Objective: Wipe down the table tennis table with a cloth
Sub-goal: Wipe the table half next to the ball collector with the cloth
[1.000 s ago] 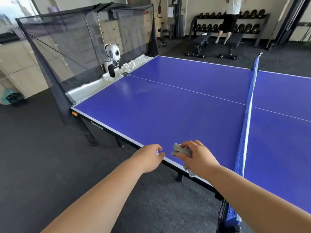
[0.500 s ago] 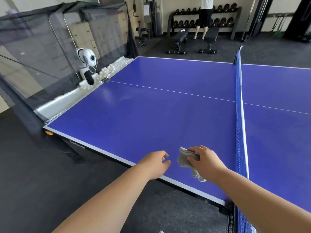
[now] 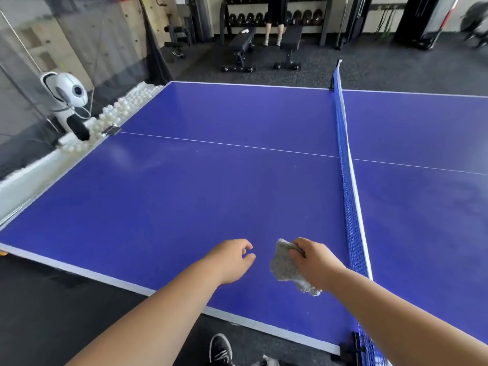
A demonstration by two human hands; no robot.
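Observation:
The blue table tennis table (image 3: pixel 200 196) fills the middle of the view, its near white edge running below my arms. My right hand (image 3: pixel 313 262) grips a crumpled grey cloth (image 3: pixel 285 268) over the table's near part, just left of the net. The cloth hangs down from my fingers toward the surface; contact with the table is unclear. My left hand (image 3: pixel 232 258) hovers beside it to the left, fingers loosely curled and holding nothing.
The blue net (image 3: pixel 347 186) crosses the table right of my hands. A white ball-feeding robot (image 3: pixel 67 101), several white balls (image 3: pixel 124 107) and a dark catch net (image 3: pixel 79 35) stand at the left end. Weight benches (image 3: pixel 243 46) and a person (image 3: pixel 274 25) are behind.
I have stepped closer and both hands have moved further in over the table surface. The cloth in my right hand has unfolded and hangs lower.

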